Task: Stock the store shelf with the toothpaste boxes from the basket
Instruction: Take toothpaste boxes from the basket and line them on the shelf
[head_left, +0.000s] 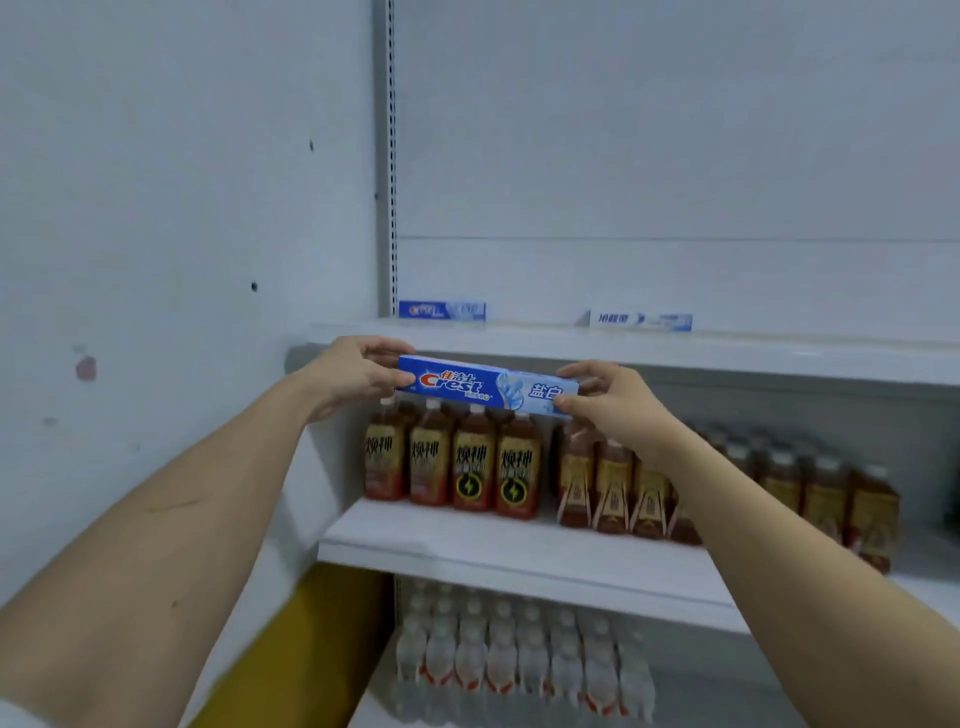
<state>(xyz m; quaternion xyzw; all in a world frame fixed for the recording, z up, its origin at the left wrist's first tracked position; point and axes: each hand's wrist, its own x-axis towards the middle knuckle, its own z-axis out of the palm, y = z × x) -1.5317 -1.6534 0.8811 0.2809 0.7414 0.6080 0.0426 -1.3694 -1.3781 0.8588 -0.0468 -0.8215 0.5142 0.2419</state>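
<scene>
two hands gripping one blue box (487, 388) at its ends, holding it level and lengthwise in front of the top shelf (675, 353), just below the shelf's front edge and above the brown bottles. left hand (358, 374) curling round the left end, fingers over the top, thumb underneath. right hand (605, 397) pinching the right end, thumb at the lower front edge, fingers wrapping behind. box face turning toward the camera, red and white logo at left, white characters at right. lying already on the top shelf, well back against the rear panel: a second blue box (441, 310) at the far left beside the slotted upright (385, 156), and a white box (640, 319) further right, well apart from it. standing on the middle shelf (467, 551): rows of brown bottles (470, 467) with gold labels, stretching off to the right. showing on the lowest level: clear bottles (519, 660) in rows, blurred. showing at lower left, beside the shelving: something yellow (311, 639), too blurred for telling what. filling the left side: a pale wall (156, 208).
</scene>
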